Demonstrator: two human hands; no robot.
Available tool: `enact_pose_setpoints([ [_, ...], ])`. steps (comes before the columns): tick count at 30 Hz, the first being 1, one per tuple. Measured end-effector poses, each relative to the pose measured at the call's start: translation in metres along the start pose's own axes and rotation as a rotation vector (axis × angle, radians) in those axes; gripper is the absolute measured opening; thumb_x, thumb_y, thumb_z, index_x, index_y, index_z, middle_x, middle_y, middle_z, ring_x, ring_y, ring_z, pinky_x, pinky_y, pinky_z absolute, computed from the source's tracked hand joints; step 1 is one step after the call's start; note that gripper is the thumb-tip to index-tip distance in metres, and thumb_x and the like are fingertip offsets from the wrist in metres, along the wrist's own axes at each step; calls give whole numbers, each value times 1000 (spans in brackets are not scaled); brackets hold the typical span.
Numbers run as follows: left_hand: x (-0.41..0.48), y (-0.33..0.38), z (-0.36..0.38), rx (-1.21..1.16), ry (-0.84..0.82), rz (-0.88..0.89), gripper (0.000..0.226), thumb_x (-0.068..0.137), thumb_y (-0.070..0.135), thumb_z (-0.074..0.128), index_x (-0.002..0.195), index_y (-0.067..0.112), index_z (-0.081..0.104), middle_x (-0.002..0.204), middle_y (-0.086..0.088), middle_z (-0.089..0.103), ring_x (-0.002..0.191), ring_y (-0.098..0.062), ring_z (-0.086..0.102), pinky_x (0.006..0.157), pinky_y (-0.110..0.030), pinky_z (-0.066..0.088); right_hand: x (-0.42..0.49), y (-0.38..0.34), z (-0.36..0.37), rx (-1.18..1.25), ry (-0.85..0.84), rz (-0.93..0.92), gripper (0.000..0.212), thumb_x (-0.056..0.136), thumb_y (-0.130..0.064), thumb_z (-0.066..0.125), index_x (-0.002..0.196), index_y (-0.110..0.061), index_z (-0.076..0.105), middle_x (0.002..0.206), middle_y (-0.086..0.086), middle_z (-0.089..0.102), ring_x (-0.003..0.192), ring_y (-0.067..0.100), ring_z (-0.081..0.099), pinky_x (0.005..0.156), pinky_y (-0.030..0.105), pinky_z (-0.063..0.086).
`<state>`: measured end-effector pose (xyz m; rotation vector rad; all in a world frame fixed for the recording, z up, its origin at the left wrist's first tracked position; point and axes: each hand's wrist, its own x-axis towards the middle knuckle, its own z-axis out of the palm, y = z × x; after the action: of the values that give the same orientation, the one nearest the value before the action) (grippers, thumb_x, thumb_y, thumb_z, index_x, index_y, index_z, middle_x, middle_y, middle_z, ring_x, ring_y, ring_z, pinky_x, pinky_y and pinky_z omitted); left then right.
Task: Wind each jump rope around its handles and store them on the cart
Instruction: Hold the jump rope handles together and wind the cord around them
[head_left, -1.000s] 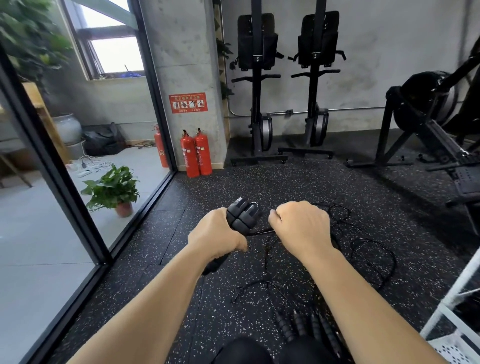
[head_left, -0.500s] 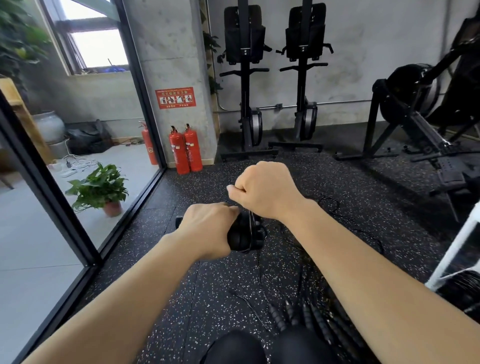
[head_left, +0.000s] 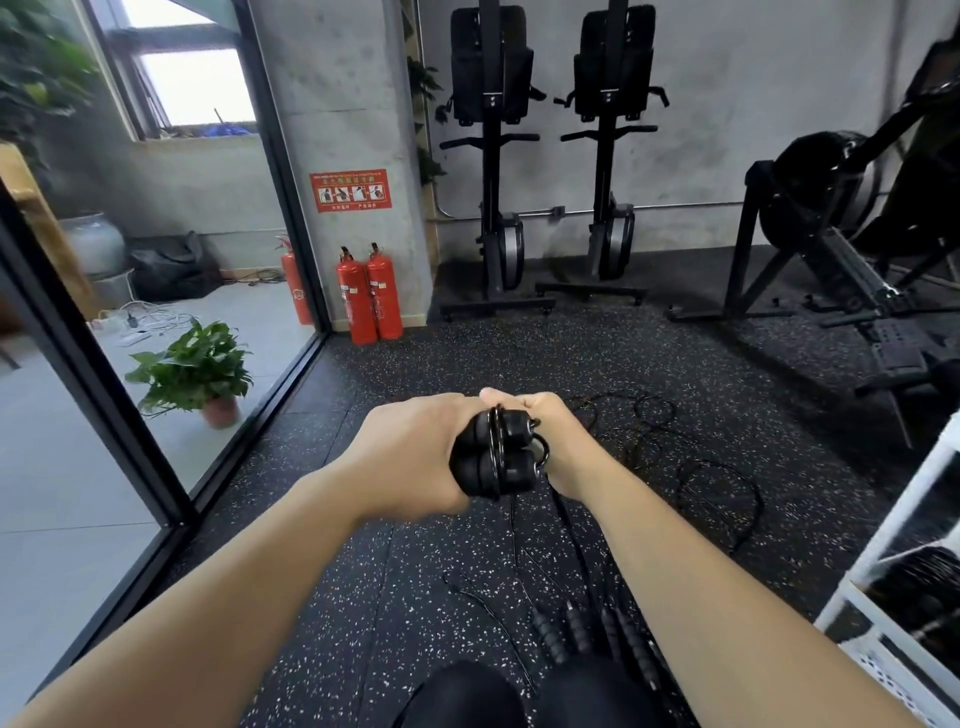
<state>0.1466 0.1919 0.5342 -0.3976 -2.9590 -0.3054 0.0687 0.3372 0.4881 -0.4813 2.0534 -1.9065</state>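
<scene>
Left hand (head_left: 410, 457) is gripping the 2 paired handles (head_left: 514, 470) above the floor; right hand (head_left: 563, 441) is pinching the cord (head_left: 496, 447), slack trailing below. Best approach, prob.: laying snug, even turns w/ steady tension.

Arms: left forearm (head_left: 234, 597) and right forearm (head_left: 701, 582) — bare from wrist to frame edge. Hands: left hand (head_left: 415, 457), right hand (head_left: 563, 441), both bare. Legs: knees (head_left: 462, 699) at bottom centre — smooth black fabric, close-fitting, faint sheen.
</scene>
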Motion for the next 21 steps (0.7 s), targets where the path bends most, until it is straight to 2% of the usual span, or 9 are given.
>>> enact_pose_setpoints([
  [3,3,0,10,-41,-11,-120,35,62,27,75,80,27,45,78,9,60,77,-16,60,65,-29,46,-2,3,7,120,99,101,38,100,-9,40,63,-11,43,50,-1,43,41,7,43,42,13,36],
  [5,6,0,15,-108,-31,-224,36,59,25,77,82,26,50,77,8,61,74,-16,61,66,-29,48,-6,12,10,51,193,121,42,96,4,33,58,-14,34,46,-3,34,42,9,33,44,19,29],
  [6,7,-1,16,-153,-31,-279,37,58,24,78,84,25,53,77,8,62,74,-17,62,66,-29,50,-7,18,11,-16,260,110,42,95,4,34,57,-14,34,51,1,32,51,13,31,51,24,27],
  [8,10,-5,19,-219,-27,-366,38,56,23,80,84,23,56,76,7,63,71,-17,63,65,-29,50,-9,32,13,-283,325,34,43,96,-12,42,53,-13,40,56,6,39,59,19,31,59,32,24],
  [11,16,-14,24,-280,-24,-458,36,55,24,80,84,22,57,77,5,65,71,-17,64,65,-29,52,-17,34,17,-523,347,-34,53,99,-40,42,55,-16,57,58,3,58,57,24,50,54,33,35],
  [14,18,-25,27,-333,-8,-551,36,56,25,79,85,22,57,78,3,66,73,-18,66,67,-30,53,-21,31,20,-607,330,-25,52,99,-46,43,65,-14,66,64,3,63,65,24,59,61,35,45],
  [16,18,-31,28,-346,4,-600,36,56,24,78,85,20,58,78,2,66,72,-19,66,66,-29,52,-24,29,22,-629,308,-23,51,98,-44,47,61,-12,58,57,1,56,57,23,51,56,33,39],
  [18,18,-35,27,-349,11,-643,36,57,24,79,86,19,58,79,1,67,72,-20,67,67,-29,54,-28,25,25,-670,279,-37,52,98,-39,49,53,-13,43,51,-1,44,52,21,39,52,32,30],
  [21,18,-41,24,-331,19,-694,34,59,26,78,86,18,59,79,0,67,73,-20,67,68,-30,56,-34,16,29,-784,237,-51,50,98,-36,49,55,-14,38,52,-2,43,50,19,37,47,30,26],
])
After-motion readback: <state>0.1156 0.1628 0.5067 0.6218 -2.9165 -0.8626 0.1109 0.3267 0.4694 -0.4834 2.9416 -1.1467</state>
